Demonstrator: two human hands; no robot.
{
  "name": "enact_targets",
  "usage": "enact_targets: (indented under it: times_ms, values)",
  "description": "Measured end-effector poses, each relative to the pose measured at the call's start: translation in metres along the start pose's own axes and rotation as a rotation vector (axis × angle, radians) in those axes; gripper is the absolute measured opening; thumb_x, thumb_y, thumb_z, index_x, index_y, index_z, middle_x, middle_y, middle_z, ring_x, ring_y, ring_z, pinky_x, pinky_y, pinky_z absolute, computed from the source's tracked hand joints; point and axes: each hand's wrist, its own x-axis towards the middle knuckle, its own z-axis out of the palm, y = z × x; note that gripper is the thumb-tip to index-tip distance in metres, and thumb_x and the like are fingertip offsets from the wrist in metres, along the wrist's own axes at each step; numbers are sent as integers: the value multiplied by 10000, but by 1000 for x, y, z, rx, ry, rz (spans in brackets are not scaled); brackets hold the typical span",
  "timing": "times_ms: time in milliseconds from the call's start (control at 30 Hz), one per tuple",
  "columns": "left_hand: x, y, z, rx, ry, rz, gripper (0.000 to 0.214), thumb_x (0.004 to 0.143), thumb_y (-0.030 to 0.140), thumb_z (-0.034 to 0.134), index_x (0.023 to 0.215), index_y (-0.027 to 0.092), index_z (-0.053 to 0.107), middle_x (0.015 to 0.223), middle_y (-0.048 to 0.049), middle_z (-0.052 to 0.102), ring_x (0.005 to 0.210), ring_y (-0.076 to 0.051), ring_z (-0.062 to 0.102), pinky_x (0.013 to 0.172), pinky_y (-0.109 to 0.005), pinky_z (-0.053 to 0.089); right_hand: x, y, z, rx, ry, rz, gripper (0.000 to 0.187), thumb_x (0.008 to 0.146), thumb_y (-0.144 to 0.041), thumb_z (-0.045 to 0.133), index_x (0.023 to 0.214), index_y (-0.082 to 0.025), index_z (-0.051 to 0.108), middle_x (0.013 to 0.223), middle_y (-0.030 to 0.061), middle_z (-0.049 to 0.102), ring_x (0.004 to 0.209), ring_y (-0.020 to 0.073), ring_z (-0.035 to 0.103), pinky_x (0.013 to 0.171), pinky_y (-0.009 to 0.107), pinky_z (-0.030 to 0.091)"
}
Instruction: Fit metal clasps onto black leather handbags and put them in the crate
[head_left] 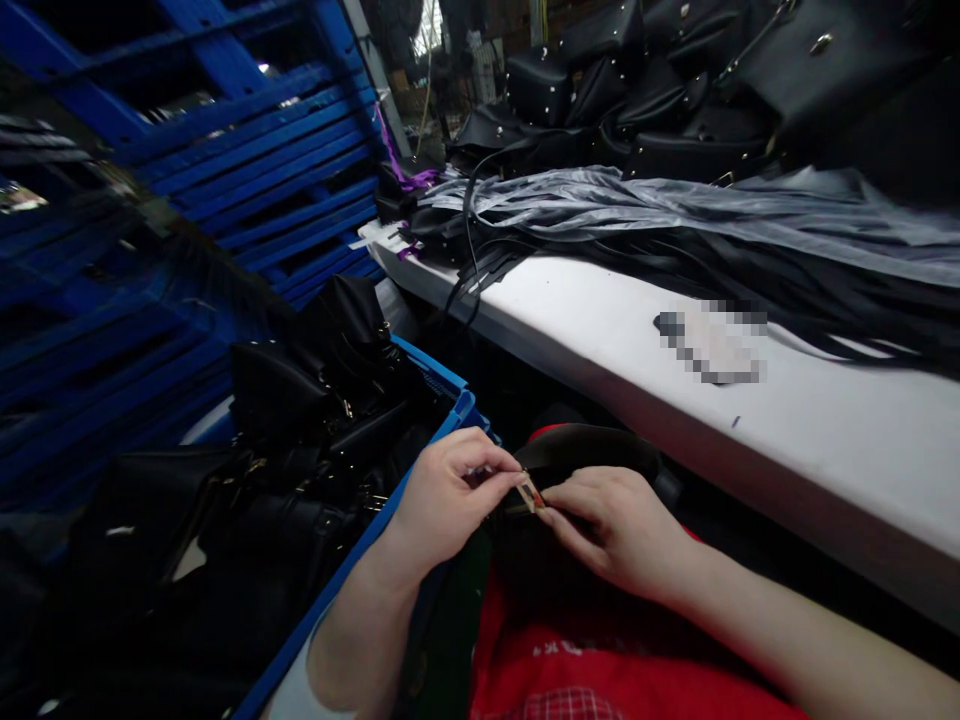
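My left hand (448, 492) pinches one end of a small gold-coloured rectangular metal buckle (528, 494) between thumb and fingers. From the other side, the closed fingertips of my right hand (621, 520) meet the same buckle. A dark strap (592, 442) arches behind both hands above my lap. Whether the strap runs through the buckle is too dark to make out. Beneath my hands lies a red apron (600, 665) with white lettering.
At left, a blue crate (337, 590) holds several black bags (161, 500). Blue pallets (262, 150) stand behind it. On the white table (570, 300) lie black straps (720, 265), greyish strips (675, 205) and a blurred-out object (712, 345). More black bags (697, 130) are piled beyond.
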Motion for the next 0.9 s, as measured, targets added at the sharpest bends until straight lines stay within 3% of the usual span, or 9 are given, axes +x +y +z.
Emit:
enact_targets:
  times_ms: [133, 300, 500, 600, 700, 900]
  values:
    - [1, 2, 5, 58, -19, 3, 103, 827, 140, 686, 738, 193, 691, 741, 13, 620, 695, -112, 574, 638, -226, 431, 0, -1, 0, 76, 14, 37, 198, 946, -279, 523, 883, -207, 696, 724, 14, 669, 669, 143, 580, 636, 271, 353]
    - [-12, 7, 25, 59, -82, 45, 113, 878, 181, 631, 765, 180, 635, 813, -8, 614, 766, -135, 577, 691, -256, 439, 1, 3, 2, 170, 127, 147, 222, 921, -279, 543, 771, -187, 679, 692, 16, 667, 637, 141, 586, 615, 261, 370]
    - [-20, 2, 34, 2, 159, -11, 111, 884, 199, 619, 777, 177, 635, 772, -12, 608, 708, -131, 568, 633, -243, 445, 5, 13, 2, 455, 94, 275, 249, 910, -324, 550, 784, -176, 704, 734, 22, 694, 687, 165, 613, 627, 254, 435]
    - [-19, -2, 32, 14, 174, -67, 135, 912, 217, 582, 821, 179, 675, 794, -24, 631, 708, -133, 581, 627, -243, 452, 6, 17, 4, 561, 58, 297, 256, 910, -335, 551, 806, -167, 712, 751, 25, 699, 694, 170, 615, 631, 254, 458]
    - [-16, -5, 30, 16, 184, -63, 147, 923, 229, 568, 894, 185, 705, 822, -33, 643, 724, -133, 593, 636, -239, 464, 6, 16, 4, 542, 51, 285, 250, 912, -336, 552, 820, -171, 717, 768, 30, 710, 710, 180, 628, 648, 263, 474]
    - [-6, -4, 22, -40, 181, -38, 104, 807, 236, 726, 887, 170, 716, 751, -5, 592, 588, -92, 533, 530, -204, 434, 5, 9, 5, 330, 55, 200, 201, 916, -287, 552, 867, -202, 727, 824, 25, 727, 745, 174, 653, 697, 274, 477]
